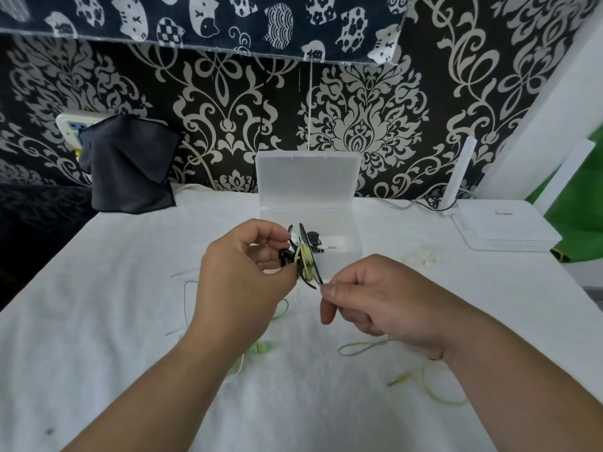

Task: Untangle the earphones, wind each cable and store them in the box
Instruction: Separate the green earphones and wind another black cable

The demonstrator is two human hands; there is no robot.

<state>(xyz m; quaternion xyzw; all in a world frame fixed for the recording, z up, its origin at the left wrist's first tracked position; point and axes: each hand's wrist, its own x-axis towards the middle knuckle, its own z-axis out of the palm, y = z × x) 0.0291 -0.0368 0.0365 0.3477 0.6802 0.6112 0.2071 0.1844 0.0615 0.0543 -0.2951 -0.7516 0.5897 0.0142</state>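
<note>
A single wide-angle view looks out from the person's head, facing forward and tilted down over the table (130, 321). It sits close to the work: both forearms enter from the bottom edge, and the left hand (241, 272) and right hand (375, 301) meet near the frame's middle, pinching the earphones (305, 262) between them. Just beyond the hands stands the open box (342, 243). Farther back, the patterned wall (359, 109) fills the upper half. The table's side edges splay outward toward the bottom corners.
</note>
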